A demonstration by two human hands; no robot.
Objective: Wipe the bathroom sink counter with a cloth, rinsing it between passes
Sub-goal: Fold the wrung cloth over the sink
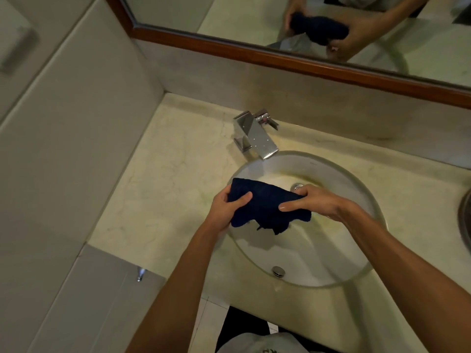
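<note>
One cloth [265,207] is showing, dark blue, over the one sink [339,174]. Two hands are holding it: the left hand [226,212] at its left end, the right hand [316,202] at its right. One tap [254,136] is standing at the far side of the sink on the one worktop [165,174]. One drain [278,271] is sitting at the near side of the basin. One mirror [254,19] is hanging on the far wall.

- Pale tiled wall [63,149] on the left.
- Wood-framed mirror [254,50] above a low backsplash [280,98].
- White floor tiles [206,324] below.
- Dim, yellowish light.
</note>
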